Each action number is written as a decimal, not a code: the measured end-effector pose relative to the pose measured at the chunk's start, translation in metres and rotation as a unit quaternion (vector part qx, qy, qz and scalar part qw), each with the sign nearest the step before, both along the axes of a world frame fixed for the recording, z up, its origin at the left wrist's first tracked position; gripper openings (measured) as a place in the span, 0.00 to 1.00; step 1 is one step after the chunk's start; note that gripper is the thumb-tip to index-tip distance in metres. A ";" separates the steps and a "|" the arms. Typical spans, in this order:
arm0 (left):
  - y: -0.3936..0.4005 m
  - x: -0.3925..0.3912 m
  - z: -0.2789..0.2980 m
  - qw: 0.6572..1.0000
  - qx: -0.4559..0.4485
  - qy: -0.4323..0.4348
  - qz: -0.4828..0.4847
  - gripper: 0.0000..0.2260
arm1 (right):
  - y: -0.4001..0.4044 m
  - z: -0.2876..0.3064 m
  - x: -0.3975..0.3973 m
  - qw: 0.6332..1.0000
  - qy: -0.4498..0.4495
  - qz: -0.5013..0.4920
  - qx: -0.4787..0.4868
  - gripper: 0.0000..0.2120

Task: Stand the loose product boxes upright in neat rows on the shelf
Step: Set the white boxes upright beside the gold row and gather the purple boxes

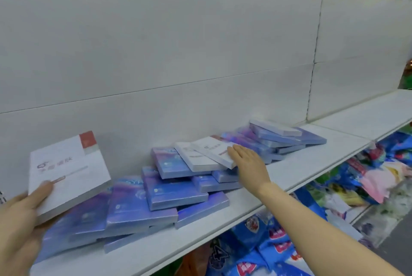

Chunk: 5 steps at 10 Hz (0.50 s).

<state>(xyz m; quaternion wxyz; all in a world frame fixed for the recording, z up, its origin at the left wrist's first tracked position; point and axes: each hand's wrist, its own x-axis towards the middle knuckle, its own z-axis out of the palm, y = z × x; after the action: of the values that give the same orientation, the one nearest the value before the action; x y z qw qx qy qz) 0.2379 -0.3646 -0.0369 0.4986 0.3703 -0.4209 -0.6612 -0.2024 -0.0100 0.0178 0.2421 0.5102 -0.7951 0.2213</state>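
Note:
Several flat purple-blue boxes (174,191) lie in a loose overlapping heap along the white shelf (301,164). My left hand (24,215) grips a white box with a red corner (66,168), tilted up above the heap's left end, thumb on its front face. My right hand (247,162) reaches in with straight fingers and touches the edge of a white box (214,150) lying on top of the heap's middle. A second white box (194,157) lies just left of it. More purple boxes (287,137) are stacked flat at the right end.
The white back panel (178,52) rises behind the shelf. To the right, a bare stretch of shelf (367,113) continues past a panel seam. Below the shelf edge lie colourful packets (367,177) and blue bags (267,242).

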 end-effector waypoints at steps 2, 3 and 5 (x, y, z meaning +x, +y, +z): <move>0.229 -0.075 0.121 0.990 -0.032 0.032 0.133 0.16 | 0.005 -0.007 -0.008 0.988 0.024 0.084 -0.125 0.23; 0.240 -0.093 0.120 0.990 -0.077 -0.006 0.115 0.06 | 0.018 -0.016 0.004 0.981 -0.029 0.112 -0.155 0.26; 0.259 -0.115 0.110 0.983 -0.101 -0.035 0.151 0.12 | 0.047 0.004 0.013 0.847 -0.491 0.192 -0.068 0.23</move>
<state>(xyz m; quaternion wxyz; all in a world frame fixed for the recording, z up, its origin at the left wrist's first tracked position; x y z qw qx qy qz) 0.1231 -0.1055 0.0730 0.6129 0.4000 -0.4416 -0.5190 -0.1895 0.0369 0.0220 -0.1931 0.4596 -0.6796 0.5382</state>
